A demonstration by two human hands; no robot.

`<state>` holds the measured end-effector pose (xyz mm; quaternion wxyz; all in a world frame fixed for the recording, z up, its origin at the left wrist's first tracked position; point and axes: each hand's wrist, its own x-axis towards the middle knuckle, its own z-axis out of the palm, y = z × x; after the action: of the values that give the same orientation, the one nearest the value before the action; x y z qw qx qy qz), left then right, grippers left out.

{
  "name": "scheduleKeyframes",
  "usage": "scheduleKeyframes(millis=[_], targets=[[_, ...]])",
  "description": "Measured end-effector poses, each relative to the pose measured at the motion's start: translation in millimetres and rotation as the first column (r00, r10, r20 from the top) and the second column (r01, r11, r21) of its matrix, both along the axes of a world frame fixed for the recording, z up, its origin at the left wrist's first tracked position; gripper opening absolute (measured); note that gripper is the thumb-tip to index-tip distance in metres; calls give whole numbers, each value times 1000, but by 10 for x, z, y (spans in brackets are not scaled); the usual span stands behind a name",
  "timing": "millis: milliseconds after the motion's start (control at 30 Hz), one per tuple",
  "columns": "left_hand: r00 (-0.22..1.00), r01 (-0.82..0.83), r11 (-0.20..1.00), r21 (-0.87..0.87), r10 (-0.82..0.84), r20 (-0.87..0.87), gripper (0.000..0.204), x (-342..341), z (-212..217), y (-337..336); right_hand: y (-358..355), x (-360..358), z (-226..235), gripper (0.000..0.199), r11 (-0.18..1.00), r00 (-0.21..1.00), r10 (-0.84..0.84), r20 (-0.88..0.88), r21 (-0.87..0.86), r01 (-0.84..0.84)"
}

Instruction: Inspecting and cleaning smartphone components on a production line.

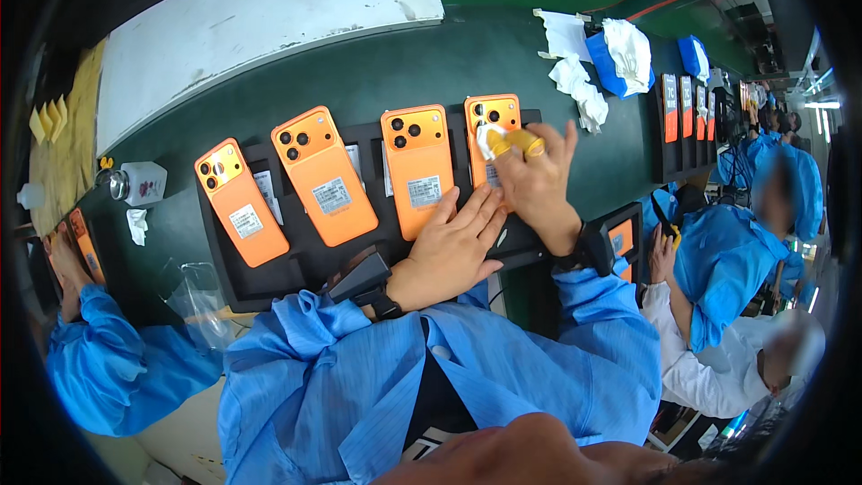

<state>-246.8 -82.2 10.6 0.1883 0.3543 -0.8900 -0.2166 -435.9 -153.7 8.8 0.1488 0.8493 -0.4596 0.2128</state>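
Note:
Several orange phones lie face down in a row on a black tray (241, 283); each has a camera block and most show a pale label. My right hand (539, 184), with yellow finger covers on some fingertips, pinches a white wipe (489, 140) against the back of the rightmost phone (503, 106), just below its lenses. Flat across that phone's lower end rests my left hand (453, 247), fingers stretched out; it hides much of the lower half. Left of it is another orange phone (417, 157), close to my left fingertips.
Crumpled white wipes (588, 106) lie beyond my right hand, near a blue box (620, 58). A clear bottle (144, 182) stands at the left. A co-worker's hands (67, 265) hold a phone at far left. Other people in blue (741, 260) work at the right.

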Motion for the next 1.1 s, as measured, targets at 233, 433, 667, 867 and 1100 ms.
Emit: scheduleKeyframes(millis=[233,433,667,867,1100], targets=[[1000,-3,1000,-18,3,26,73,37,5,32,-438,175,154,11,999,1000,8,28,-54,-7],[1000,-7,1000,-12,7,14,73,-48,-36,37,-81,201,-74,17,994,992,103,66,-33,-101],[1000,8,1000,-6,-8,1,72,22,-50,23,-399,93,93,18,1000,991,-30,127,5,29],[999,25,999,-21,-24,40,71,18,32,11,-413,240,113,16,986,985,167,43,-17,-166],[1000,30,1000,2,-30,1,71,-17,-50,13,-161,68,-25,14,994,993,97,68,-63,-92]])
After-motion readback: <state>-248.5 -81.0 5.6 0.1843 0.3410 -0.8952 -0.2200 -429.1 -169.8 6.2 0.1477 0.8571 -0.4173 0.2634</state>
